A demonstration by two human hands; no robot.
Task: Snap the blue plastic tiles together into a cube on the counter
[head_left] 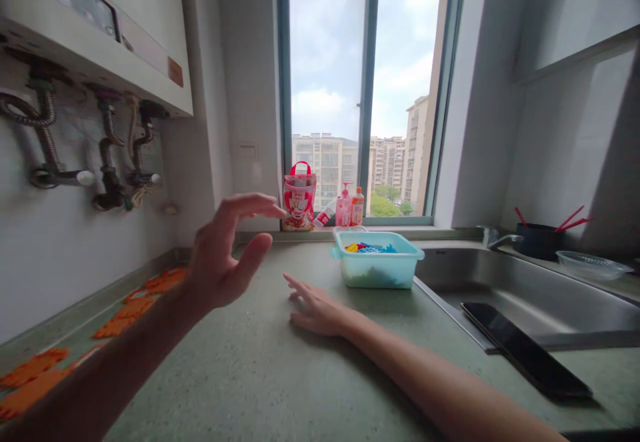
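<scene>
Hands hover over a green worktop (pixel 260 375): the right hand (pixel 315 309) rests flat, fingers spread, while the left hand (pixel 225 255) is raised, fingers loosely open, holding nothing. Beyond sits a pale tub (pixel 376 260) of coloured pieces, apparently the reach's target; grasping it requires extending farther forward.

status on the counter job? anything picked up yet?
Nothing picked up yet. Left hand is raised, open and empty, above the green speckled counter. Right hand lies flat on it, also empty. Laid out: orange flat pieces along the left wall. Untouched: the pale turquoise plastic tub of coloured pieces, ahead of both hands.
</scene>
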